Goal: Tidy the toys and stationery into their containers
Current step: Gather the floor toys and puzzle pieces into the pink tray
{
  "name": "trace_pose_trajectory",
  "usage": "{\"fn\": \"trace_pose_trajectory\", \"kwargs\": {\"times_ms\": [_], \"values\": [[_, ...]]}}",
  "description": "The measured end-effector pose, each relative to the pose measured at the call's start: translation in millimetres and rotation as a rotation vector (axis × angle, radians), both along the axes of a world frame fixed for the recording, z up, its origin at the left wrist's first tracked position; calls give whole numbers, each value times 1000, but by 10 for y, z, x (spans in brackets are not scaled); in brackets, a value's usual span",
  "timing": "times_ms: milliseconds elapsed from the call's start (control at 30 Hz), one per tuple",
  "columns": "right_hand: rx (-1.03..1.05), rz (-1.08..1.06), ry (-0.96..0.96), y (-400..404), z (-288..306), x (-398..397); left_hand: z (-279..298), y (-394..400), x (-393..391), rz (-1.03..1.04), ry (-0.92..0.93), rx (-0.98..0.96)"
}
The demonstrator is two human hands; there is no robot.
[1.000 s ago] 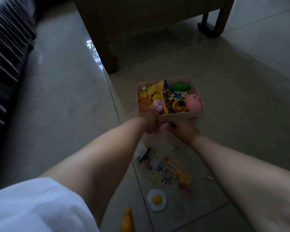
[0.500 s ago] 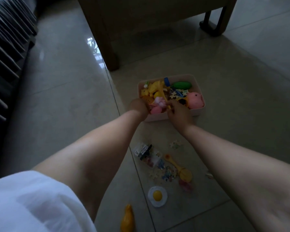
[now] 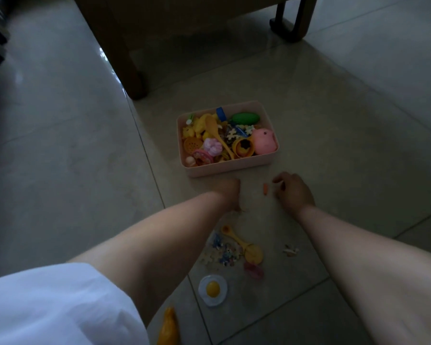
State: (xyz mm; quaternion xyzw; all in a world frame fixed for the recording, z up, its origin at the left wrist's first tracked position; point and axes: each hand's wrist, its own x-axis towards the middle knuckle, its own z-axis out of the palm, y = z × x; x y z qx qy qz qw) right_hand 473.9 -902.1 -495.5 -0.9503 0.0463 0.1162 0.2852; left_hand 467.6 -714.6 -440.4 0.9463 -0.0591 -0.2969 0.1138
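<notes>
neither hand holds anything clearly: left hand fingers hidden, cannot tell; right hand loosely curled beside small orange piece, frame centre. pink bin above. next: pinch it, drop in.

The person is wearing a white short-sleeved top, and its loose left sleeve is filling the lower left corner of the head view, its cloth plain, unmarked and lightly creased, looking faintly bluish in the dim light. Both forearms are showing bare from the sleeve's hem down, with no watch, band or bracelet showing on either wrist. The left hand and the right hand are going ungloved, and any rings are too small and dark to make out.
</notes>
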Motion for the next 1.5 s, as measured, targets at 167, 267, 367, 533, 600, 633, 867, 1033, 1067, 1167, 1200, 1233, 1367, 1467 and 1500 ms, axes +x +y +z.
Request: {"fn": "trace_pose_trajectory", "kwargs": {"times_ms": [167,267,367,533,600,633,867,1033,1067,1167,1200,1233,1367,1467,1500], "values": [[20,64,28,68,-26,35,-205,-68,-34,-101,-53,25],[-25,101,61,155,-18,71,-228,-61,-30,-153,-72,29],[26,44,55,222,-27,85,-249,-43,-24,-158,-57,25],[106,112,113,301,19,74,-231,-24,-57,-167,-51,1],[163,128,168,340,43,72,-199,-13,-58,-180,-36,11],[207,121,187,369,54,74,-169,-10,-46,-178,-30,15],[539,91,-5,665,400,148,261,314,302,54,-27,-233],[561,77,-166,957,670,291,378,730,493,563,-210,-563],[511,107,-189,997,683,318,354,804,517,640,-259,-548],[326,145,-238,1026,643,319,269,956,536,628,-293,-231],[316,150,-225,1017,612,275,248,969,504,614,-252,-152],[316,174,-196,995,566,223,216,973,479,593,-194,-107],[197,302,-145,872,362,-19,196,909,333,413,-113,29],[220,226,-143,857,290,-51,229,850,295,332,-107,87],[239,225,-119,860,283,-40,229,826,275,304,-93,105]]}}
